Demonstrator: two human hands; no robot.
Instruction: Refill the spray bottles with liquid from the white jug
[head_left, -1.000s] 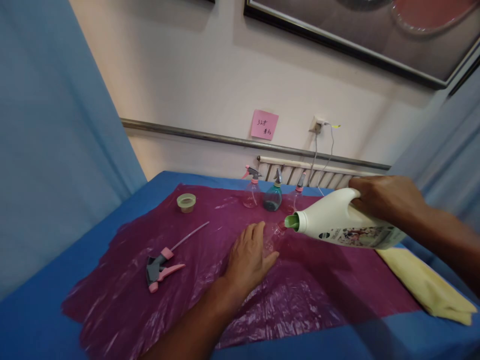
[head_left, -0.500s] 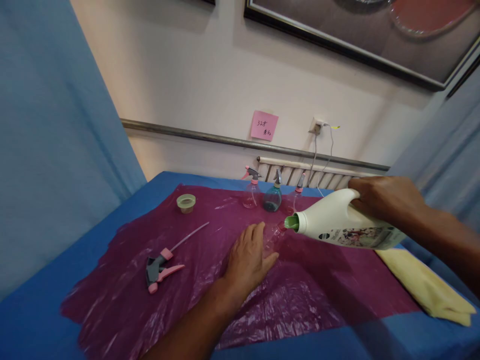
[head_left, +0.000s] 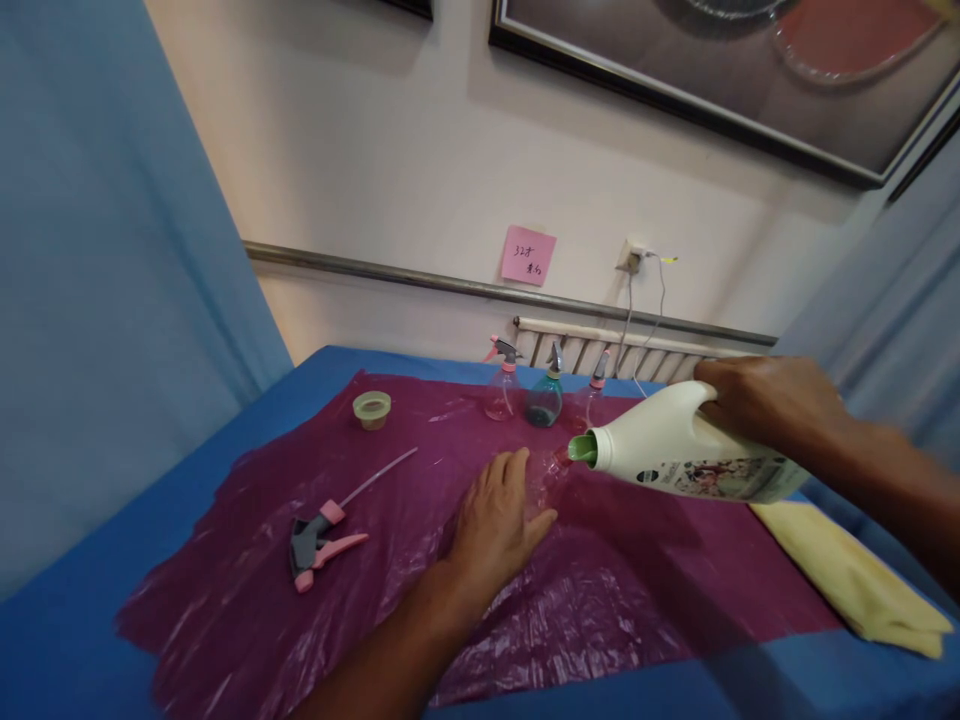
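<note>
My right hand [head_left: 772, 395] grips the handle of a cream-coloured detergent jug [head_left: 667, 450], tipped nearly on its side with its green pouring spout [head_left: 582, 448] pointing left. The spout meets the neck of a clear spray bottle [head_left: 545, 482], tilted toward it and without its head. My left hand [head_left: 495, 515] is curved round that bottle and covers its left side. No stream of liquid can be made out. To the left, a grey and pink spray head [head_left: 307, 545] with a thin dip tube lies on the purple plastic sheet [head_left: 405, 590].
Three spray bottles stand at the back: a clear one [head_left: 501, 395], a teal one [head_left: 544, 398] and another clear one [head_left: 591, 400]. A small round tub [head_left: 372, 410] sits at the left, and a folded yellow cloth [head_left: 855, 580] at the right. The table has a blue cover [head_left: 82, 590].
Both hands, the jug and the clear bottle keep almost the same places. The whole view has shifted very slightly.
</note>
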